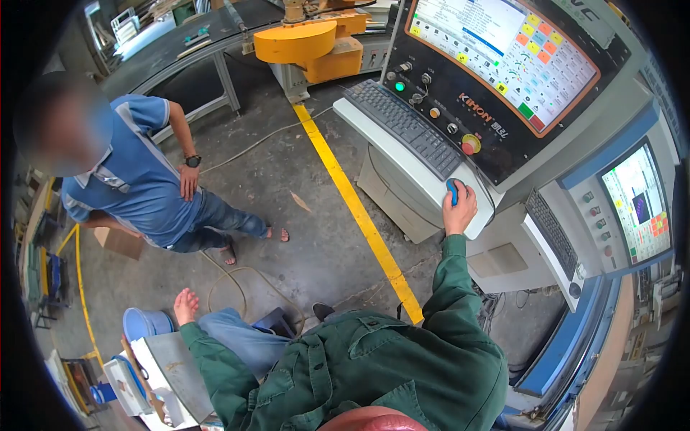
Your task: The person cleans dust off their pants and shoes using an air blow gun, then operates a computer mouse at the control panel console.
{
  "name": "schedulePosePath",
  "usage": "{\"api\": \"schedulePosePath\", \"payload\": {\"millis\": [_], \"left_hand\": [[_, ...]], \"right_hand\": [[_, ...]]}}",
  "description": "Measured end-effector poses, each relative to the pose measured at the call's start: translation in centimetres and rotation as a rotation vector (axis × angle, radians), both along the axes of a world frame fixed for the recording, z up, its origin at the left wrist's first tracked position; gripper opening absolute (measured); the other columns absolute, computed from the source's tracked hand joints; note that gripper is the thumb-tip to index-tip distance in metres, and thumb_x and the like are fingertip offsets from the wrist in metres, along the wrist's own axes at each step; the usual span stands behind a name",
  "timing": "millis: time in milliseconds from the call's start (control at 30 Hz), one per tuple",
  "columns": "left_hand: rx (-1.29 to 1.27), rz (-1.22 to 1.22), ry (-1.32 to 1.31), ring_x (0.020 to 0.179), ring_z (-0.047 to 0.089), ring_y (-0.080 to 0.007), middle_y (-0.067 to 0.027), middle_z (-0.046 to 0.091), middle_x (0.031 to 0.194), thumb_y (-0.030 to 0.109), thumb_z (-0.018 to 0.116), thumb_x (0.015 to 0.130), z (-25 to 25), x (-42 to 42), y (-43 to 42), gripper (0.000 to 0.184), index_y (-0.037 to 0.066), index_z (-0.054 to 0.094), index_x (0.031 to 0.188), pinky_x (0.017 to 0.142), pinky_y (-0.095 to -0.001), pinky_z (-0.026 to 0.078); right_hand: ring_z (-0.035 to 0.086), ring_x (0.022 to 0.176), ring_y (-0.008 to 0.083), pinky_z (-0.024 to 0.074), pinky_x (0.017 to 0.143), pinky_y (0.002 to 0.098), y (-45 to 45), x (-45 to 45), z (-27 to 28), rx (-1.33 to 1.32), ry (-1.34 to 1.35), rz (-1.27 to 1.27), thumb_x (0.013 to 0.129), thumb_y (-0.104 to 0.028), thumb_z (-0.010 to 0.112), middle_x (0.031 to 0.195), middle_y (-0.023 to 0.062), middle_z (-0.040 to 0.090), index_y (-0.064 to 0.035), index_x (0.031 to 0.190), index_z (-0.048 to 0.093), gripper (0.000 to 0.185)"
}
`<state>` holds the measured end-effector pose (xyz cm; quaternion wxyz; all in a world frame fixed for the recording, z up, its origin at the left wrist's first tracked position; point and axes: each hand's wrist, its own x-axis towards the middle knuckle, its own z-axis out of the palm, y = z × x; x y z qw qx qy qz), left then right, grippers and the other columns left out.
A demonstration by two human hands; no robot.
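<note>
My right hand (461, 210) rests over a blue computer mouse (452, 191), its fingers wrapped round it on the light keyboard shelf (381, 121). A black keyboard (410, 128) lies on the same shelf, up and left of the mouse. Above it is the control panel's lit screen (503, 54), full of coloured icons, with knobs and a red stop button (471, 144) below. My left hand (186, 306) hangs in the air at lower left, fingers loosely bent and apart, with nothing visible in it. The nearest thing to it is a blue bucket (147, 323).
A person in a blue shirt (147, 165) stands at left, one hand near the hip. A yellow floor line (352, 201) runs between us. Hoses and a cable (248, 152) lie on the floor. A second console screen (638, 205) stands at right, an orange machine (305, 47) at the back.
</note>
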<state>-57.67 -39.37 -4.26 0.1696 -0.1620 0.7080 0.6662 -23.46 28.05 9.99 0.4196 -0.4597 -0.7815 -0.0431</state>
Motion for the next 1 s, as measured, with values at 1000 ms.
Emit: {"api": "schedulePosePath", "payload": {"millis": [1000], "left_hand": [[0.009,0.020,-0.002,0.061,0.058,-0.0154,-0.0034,0.061,0.083,0.034,0.056,0.082,0.32,-0.26,0.22,0.030,0.011,0.055,0.101,0.046,-0.0243,0.042]], "right_hand": [[0.048,0.095,0.0321,0.0377,0.078,0.0427,0.23,-0.31,-0.22,0.012,-0.014,-0.068,0.073,-0.021,0.058,0.111,0.0142,0.048,-0.0195,0.110,0.053,0.037]]}}
